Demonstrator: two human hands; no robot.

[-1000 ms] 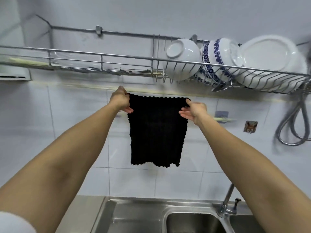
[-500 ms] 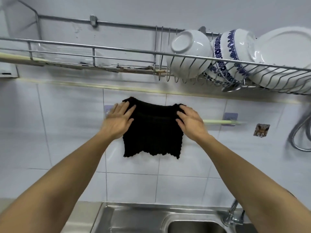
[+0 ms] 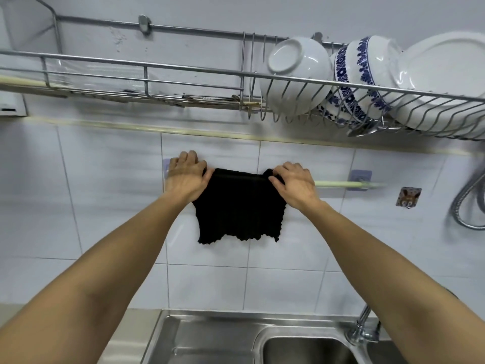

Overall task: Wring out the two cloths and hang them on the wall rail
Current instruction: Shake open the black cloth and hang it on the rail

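Note:
A black knitted cloth hangs folded over the pale green wall rail, which is fixed to the white tiles by two lilac mounts. My left hand grips the cloth's upper left corner at the rail. My right hand holds its upper right corner, fingers curled over the fold. The rail's left part is hidden behind the cloth and my hands. Only this one cloth is in view.
A steel dish rack runs above, holding a white bowl, a blue-patterned bowl and white plates. Below lies a steel sink with a faucet. A shower hose loops at right beside a small wall hook.
The cloth went from held spread in the air to draped over the rail. Both hands have moved to its top corners on the rail, and the hanging part looks shorter.

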